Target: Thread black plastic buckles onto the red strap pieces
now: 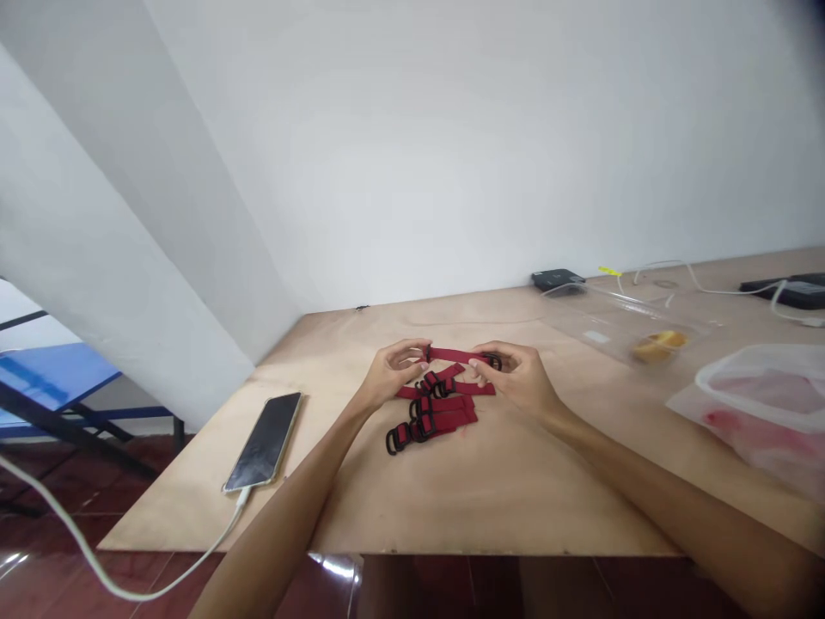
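A short red strap point(453, 354) with a black ring at its right end is stretched between my two hands, just above the wooden table point(451, 499). My left hand point(388, 373) pinches its left end. My right hand point(519, 375) grips the right end by the black ring. Directly below the hands lies a small pile of several similar red straps point(438, 411) with black rings and buckles.
A phone point(264, 440) on a white charging cable lies at the table's left. At the right are a clear plastic bag point(619, 331) with a yellow item, a plastic bag with red contents point(766, 404), dark devices and white cables by the wall.
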`<state>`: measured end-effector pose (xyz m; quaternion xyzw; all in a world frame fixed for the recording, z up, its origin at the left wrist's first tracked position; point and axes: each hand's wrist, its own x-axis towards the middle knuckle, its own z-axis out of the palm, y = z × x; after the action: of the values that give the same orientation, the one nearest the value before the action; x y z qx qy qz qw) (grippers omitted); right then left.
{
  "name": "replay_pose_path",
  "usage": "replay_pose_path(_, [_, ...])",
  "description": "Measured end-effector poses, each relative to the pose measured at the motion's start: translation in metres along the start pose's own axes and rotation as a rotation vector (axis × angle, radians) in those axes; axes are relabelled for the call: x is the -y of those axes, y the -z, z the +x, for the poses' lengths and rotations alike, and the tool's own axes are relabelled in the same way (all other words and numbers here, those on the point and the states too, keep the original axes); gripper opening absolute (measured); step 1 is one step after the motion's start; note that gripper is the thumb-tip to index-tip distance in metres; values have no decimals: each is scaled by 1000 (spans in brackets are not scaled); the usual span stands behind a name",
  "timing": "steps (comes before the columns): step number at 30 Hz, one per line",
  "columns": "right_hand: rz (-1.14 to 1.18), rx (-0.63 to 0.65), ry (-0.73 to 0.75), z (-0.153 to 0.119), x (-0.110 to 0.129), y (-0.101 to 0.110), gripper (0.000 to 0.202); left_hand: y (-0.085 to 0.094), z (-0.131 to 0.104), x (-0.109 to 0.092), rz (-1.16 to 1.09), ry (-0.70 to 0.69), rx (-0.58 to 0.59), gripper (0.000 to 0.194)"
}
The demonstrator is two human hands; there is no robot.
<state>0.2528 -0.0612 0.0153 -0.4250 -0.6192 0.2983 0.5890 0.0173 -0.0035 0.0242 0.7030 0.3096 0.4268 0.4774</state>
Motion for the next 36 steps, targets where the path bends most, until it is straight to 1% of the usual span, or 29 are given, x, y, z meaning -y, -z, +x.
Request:
replay_pose_path(4, [57,73,-47,-4,1,-4,24,-13,-3,-4,-35,3,76,46])
replay_pose_path(6, [59,105,-44,-6,2,-6,23,-21,-5,-7,-26,22,98,44])
replay_pose_path(8, [18,135,11,-7,3,-8,25,-28,-6,-9,2,42,109,41])
replay_pose_path(11, [-97,189,150,-8,5,-10,34,-34,-9,-11,-6,44,122,39])
replay_pose_path(13, [-158,202,201,-10,6,-11,30,-34,-10,-12,-52,39,131,38])
replay_pose_path(14, [-170,196,198,-11,6,-11,27,-32,-10,-11,-77,40,136,37])
replay_pose_path(16, [-151,153,132,-11,5,-11,25,-27,-9,-11,-132,57,131,32])
replay_pose_path(19, [-59,99,5,-9,3,-9,33,-15,-6,-10,-252,127,113,27])
replay_pose_path(22, [71,133,-87,-5,1,-6,37,-2,-3,-10,-413,197,131,24])
replay_pose_path(24, [144,163,-158,-3,0,-5,39,4,-2,-10,-512,200,128,23])
replay_pose_path(26, [195,183,-241,-2,1,-5,41,7,-3,-8,-567,195,134,26])
replay_pose_path(29, [241,196,-328,-3,3,-5,42,6,-4,-5,-537,194,143,35])
replay_pose_path(33, [274,218,-337,-3,6,-5,44,2,-5,-3,-420,174,139,27])
replay_pose_path(34, [282,223,-332,-2,6,-5,45,1,-5,-4,-382,185,158,28])
replay_pose_path(36, [291,219,-312,-2,7,-4,46,-1,-6,-6,-313,232,233,29])
